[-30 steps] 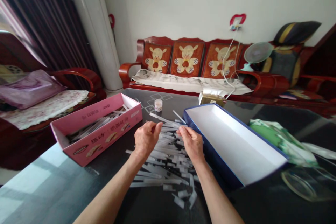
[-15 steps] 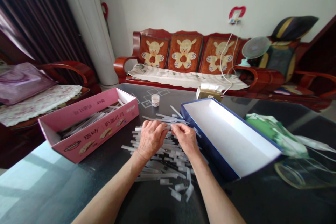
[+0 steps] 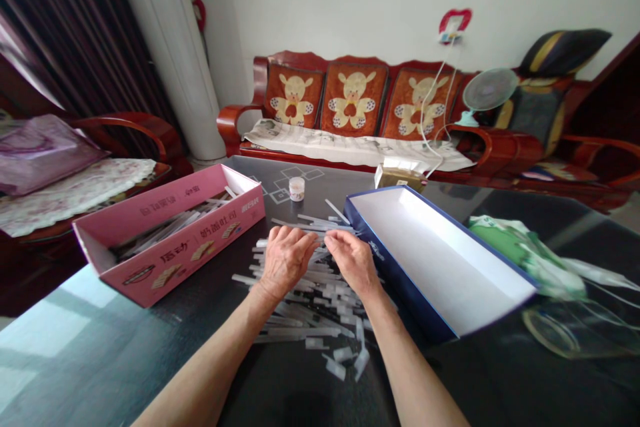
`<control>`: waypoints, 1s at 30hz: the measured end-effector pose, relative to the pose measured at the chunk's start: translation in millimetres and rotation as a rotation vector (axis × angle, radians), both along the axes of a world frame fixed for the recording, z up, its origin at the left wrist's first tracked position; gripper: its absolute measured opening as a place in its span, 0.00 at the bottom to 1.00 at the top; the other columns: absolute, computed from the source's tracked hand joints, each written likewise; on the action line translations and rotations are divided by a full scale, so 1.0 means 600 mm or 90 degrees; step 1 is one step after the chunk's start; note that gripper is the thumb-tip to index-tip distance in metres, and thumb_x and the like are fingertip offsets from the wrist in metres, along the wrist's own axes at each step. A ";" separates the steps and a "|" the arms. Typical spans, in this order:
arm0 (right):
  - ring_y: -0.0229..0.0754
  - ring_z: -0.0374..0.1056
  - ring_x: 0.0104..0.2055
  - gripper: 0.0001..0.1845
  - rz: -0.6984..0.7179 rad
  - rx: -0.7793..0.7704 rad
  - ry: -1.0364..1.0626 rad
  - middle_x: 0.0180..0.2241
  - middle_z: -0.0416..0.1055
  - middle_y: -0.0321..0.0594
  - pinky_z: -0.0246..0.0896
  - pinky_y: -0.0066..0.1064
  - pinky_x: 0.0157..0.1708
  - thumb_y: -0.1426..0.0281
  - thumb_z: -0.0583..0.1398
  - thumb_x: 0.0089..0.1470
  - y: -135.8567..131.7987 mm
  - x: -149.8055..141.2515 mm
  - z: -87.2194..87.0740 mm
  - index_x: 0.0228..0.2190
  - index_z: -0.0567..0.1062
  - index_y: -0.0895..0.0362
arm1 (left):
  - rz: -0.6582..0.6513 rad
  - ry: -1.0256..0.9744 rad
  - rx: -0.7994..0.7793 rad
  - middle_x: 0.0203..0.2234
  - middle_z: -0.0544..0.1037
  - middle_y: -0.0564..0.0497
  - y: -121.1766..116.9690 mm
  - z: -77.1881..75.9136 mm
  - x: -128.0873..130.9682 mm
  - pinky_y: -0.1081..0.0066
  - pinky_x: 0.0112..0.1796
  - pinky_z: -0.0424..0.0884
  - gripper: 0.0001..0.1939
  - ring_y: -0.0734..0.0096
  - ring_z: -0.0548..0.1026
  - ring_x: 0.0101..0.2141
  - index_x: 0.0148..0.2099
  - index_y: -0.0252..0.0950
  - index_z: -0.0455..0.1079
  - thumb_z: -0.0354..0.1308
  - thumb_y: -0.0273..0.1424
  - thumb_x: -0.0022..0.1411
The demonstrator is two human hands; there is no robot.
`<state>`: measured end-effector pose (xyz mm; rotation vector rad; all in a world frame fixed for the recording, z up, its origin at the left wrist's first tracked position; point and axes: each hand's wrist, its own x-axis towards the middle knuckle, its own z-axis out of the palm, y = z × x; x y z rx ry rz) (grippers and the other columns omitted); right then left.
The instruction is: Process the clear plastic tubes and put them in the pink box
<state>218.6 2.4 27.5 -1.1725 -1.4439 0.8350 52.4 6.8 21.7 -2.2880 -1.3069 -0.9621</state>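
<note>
My left hand is closed in a pinch above a heap of translucent white plastic sticks. The end of a plastic stick juts out at its left side, seemingly held in it. Close by on the right, my right hand has thumb and fingertips pressed together; anything between them is too small to make out. A small gap parts the fingertips of both hands. Short, wider plastic pieces lie loose at the near end of the heap.
At left stands an open pink carton with similar sticks inside. An open blue box with a white interior is at right. A small white cup, a tissue box and a green-and-white bag also stand or lie on the dark table.
My hands have drawn slightly apart at the fingertips, where a light piece bridged them before. The pink carton, blue box and heap stay in place.
</note>
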 end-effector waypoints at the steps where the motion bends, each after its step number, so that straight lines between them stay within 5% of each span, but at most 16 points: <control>1: 0.41 0.70 0.30 0.16 -0.010 -0.003 -0.024 0.28 0.76 0.40 0.65 0.29 0.32 0.59 0.60 0.51 -0.001 0.000 0.001 0.32 0.78 0.59 | -0.001 0.000 -0.003 0.29 0.75 0.51 0.000 0.000 0.000 0.64 0.38 0.56 0.13 0.67 0.66 0.33 0.42 0.42 0.74 0.50 0.39 0.68; 4: 0.39 0.68 0.26 0.16 -0.014 -0.003 -0.041 0.23 0.73 0.38 0.62 0.28 0.28 0.58 0.59 0.52 0.000 -0.001 -0.001 0.29 0.78 0.58 | -0.004 -0.009 -0.010 0.30 0.76 0.51 0.003 -0.002 0.000 0.64 0.38 0.56 0.12 0.66 0.66 0.34 0.43 0.43 0.74 0.50 0.39 0.67; 11: 0.42 0.72 0.34 0.18 -0.014 0.001 0.005 0.37 0.77 0.44 0.67 0.29 0.33 0.62 0.62 0.47 0.006 -0.002 -0.012 0.39 0.76 0.59 | -0.013 -0.038 -0.023 0.30 0.75 0.51 0.010 -0.006 -0.004 0.65 0.38 0.57 0.12 0.66 0.65 0.34 0.44 0.43 0.74 0.50 0.38 0.68; 17: 0.41 0.71 0.27 0.17 -0.012 -0.025 -0.063 0.25 0.75 0.40 0.66 0.30 0.29 0.58 0.56 0.54 0.002 -0.001 -0.009 0.31 0.77 0.58 | -0.022 -0.027 -0.042 0.30 0.75 0.51 0.010 -0.007 -0.005 0.65 0.39 0.57 0.13 0.66 0.65 0.34 0.44 0.43 0.74 0.49 0.38 0.68; 23: 0.41 0.72 0.33 0.19 0.009 -0.017 -0.007 0.38 0.76 0.43 0.67 0.29 0.30 0.62 0.60 0.49 0.003 -0.001 -0.012 0.41 0.75 0.58 | -0.018 -0.031 -0.041 0.30 0.75 0.50 0.011 -0.004 -0.006 0.65 0.38 0.57 0.13 0.66 0.65 0.34 0.44 0.42 0.74 0.49 0.38 0.68; 30: 0.39 0.69 0.26 0.15 0.008 -0.047 -0.015 0.26 0.74 0.39 0.65 0.29 0.28 0.59 0.58 0.52 0.004 -0.001 -0.013 0.32 0.76 0.58 | -0.029 -0.021 -0.049 0.30 0.74 0.50 0.008 -0.003 -0.003 0.65 0.38 0.57 0.13 0.66 0.65 0.34 0.44 0.42 0.74 0.49 0.38 0.68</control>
